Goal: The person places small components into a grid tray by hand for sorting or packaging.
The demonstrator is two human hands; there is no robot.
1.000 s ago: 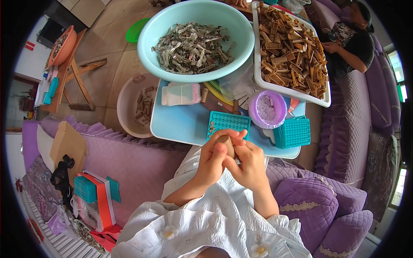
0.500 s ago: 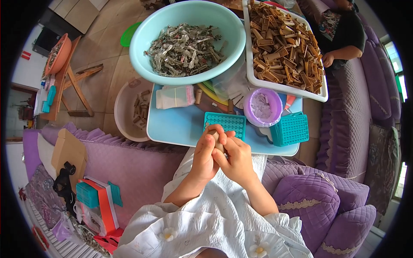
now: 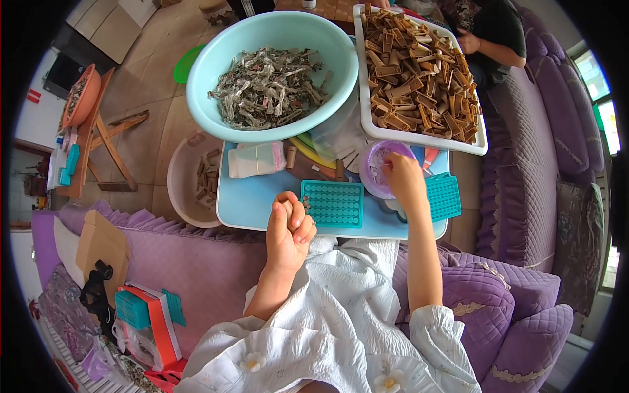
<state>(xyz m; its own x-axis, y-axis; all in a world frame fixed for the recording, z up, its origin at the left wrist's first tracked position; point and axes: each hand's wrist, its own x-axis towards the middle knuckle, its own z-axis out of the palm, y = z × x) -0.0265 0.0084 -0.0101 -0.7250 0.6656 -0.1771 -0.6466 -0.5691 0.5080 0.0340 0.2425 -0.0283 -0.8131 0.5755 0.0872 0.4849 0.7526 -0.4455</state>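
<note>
My left hand (image 3: 288,226) is raised over my lap at the table's near edge. Its fingers are curled closed, and whatever is inside them is hidden. Beside it, a teal tray with rows of round hollows (image 3: 333,204) lies on the blue table. My right hand (image 3: 405,175) reaches over the small purple bowl (image 3: 368,181), its fingertips down among the whitish flakes and hidden from sight. Right of that bowl rests a stack of teal trays (image 3: 444,196). A short brown tube (image 3: 291,157) stands behind the left hand, next to a banded bundle of clear bags (image 3: 257,161).
A large pale-green basin (image 3: 196,85) of shiny grey scraps stands at the back. To its right is a white tray (image 3: 481,141) heaped with brown pieces, with another person's hand (image 3: 468,43) beside it. A pinkish basin (image 3: 177,177) sits left of the table (image 3: 262,203).
Both hands were together around a brown piece over the near tray. They have parted: the right moved forward and right into the purple bowl, while the left shifted slightly left, closed.
</note>
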